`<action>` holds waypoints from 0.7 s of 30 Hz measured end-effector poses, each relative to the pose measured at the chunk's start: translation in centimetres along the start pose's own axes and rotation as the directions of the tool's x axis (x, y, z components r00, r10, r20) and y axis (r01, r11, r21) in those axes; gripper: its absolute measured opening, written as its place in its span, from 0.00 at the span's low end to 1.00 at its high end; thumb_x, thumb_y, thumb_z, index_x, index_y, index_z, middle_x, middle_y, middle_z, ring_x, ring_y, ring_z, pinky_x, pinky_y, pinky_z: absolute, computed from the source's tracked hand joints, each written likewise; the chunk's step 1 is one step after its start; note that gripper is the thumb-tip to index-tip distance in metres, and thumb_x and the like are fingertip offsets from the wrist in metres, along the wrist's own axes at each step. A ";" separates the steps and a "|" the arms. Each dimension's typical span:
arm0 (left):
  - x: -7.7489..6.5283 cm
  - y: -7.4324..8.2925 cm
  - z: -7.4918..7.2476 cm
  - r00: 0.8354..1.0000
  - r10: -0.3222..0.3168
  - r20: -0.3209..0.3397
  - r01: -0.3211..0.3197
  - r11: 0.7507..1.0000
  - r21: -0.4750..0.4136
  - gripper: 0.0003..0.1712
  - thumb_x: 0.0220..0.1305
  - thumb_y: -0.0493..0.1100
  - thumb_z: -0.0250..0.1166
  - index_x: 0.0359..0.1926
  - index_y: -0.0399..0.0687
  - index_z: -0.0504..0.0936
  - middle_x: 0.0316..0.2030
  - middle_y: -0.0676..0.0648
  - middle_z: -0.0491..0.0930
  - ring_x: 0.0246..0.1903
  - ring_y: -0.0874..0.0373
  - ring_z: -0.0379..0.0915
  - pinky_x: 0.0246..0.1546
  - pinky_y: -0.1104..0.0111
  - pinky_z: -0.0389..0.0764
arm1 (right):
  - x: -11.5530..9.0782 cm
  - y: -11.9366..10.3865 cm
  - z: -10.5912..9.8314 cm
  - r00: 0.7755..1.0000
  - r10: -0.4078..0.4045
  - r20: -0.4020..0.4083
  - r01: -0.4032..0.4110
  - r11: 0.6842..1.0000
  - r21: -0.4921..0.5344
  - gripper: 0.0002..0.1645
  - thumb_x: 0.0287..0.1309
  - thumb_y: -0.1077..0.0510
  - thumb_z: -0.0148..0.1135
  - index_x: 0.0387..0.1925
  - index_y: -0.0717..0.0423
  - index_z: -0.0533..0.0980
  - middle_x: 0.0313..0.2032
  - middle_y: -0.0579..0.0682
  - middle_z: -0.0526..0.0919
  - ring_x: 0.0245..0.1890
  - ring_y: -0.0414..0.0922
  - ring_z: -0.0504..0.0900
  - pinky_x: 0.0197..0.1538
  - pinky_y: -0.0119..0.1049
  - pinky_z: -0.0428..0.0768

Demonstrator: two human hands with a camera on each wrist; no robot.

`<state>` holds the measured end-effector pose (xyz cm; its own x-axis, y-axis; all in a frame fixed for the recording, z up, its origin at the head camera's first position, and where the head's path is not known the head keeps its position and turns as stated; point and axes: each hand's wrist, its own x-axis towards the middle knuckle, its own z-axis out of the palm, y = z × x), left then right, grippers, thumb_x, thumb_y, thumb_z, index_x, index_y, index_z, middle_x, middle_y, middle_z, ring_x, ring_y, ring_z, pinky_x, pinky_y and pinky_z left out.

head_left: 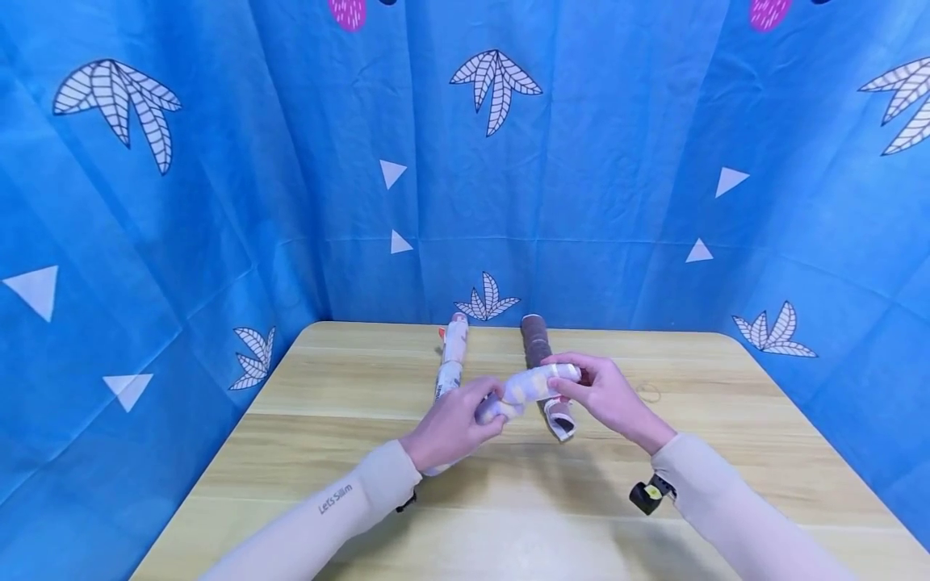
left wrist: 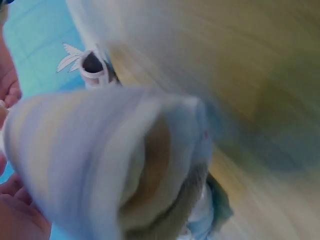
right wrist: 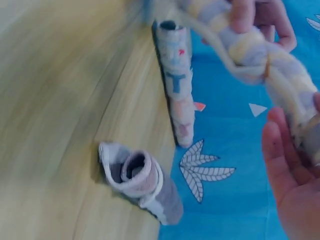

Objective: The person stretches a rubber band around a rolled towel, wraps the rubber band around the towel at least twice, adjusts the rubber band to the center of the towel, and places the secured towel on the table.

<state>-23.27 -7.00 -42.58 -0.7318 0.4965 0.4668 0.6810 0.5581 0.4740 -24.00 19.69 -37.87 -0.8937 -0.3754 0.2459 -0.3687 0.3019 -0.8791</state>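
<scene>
A rolled-up pastel towel point(head_left: 529, 386) in purple and yellow is held above the table between both hands. My left hand point(head_left: 456, 425) grips its near end, with thumb and fingers round it. The right hand point(head_left: 609, 397) holds the far end between thumb and fingers. In the right wrist view a pale band point(right wrist: 240, 70) runs along and across the roll. The left wrist view looks into the open end of the towel roll point(left wrist: 85, 155), whose layers show blurred.
On the wooden table point(head_left: 305, 452) lie a white printed roll point(head_left: 454, 343), partly behind the left hand, and a brown roll point(head_left: 536, 339) with a loose white-edged flap, partly behind the right hand. A blue patterned curtain point(head_left: 617, 202) hangs around the back and sides.
</scene>
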 end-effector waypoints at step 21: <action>0.5 1.2 -0.1 0.982 -0.179 0.061 0.189 0.948 -0.258 0.29 0.59 0.66 0.69 0.53 0.63 0.69 0.45 0.55 0.76 0.40 0.59 0.75 0.38 0.68 0.77 | -0.2 -0.4 0.2 0.886 -0.463 0.013 0.420 0.792 -0.443 0.17 0.55 0.61 0.74 0.47 0.46 0.83 0.48 0.42 0.85 0.50 0.42 0.82 0.53 0.40 0.81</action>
<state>-22.77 -6.14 -41.69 -0.8419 0.4284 0.3281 0.5138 0.4508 0.7299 -23.65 19.49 -37.64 -0.6179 -0.4835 0.6199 -0.7809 0.4692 -0.4124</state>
